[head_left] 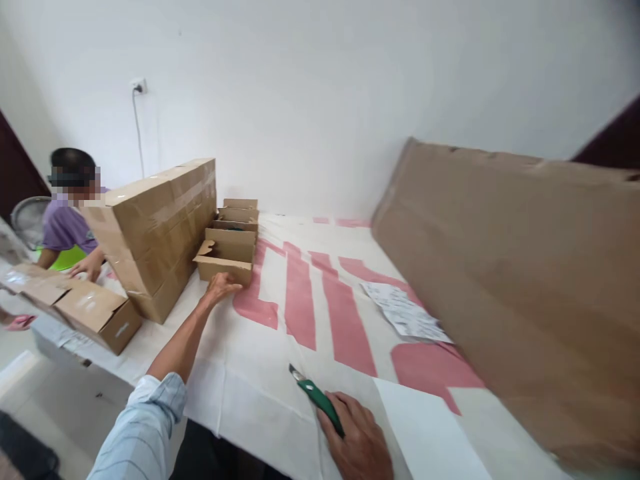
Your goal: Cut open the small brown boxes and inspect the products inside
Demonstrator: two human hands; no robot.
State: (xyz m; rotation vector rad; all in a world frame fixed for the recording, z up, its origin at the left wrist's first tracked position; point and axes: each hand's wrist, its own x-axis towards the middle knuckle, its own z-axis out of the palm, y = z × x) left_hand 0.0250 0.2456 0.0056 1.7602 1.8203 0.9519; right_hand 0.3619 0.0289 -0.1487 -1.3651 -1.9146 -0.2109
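My left hand (221, 289) is at the front of a small open cardboard box (230, 267), its fingers closed against the lower front wall. The box's top flaps stand up and its inside is dark. Behind it, more small open boxes (237, 215) stand in a row toward the wall. Near the table's front edge, my right hand (357, 437) is wrapped around a green utility knife (320, 403). The knife's blade is out and points forward and left, away from the hand.
A tall stack of taped boxes (165, 233) stands left of the row. Closed boxes (95, 307) line the left edge, near a co-worker (70, 220). A large brown cardboard carton (525, 280) rises at right, beside a printed sheet (405, 313). A red-patterned cloth (300, 300) covers the table.
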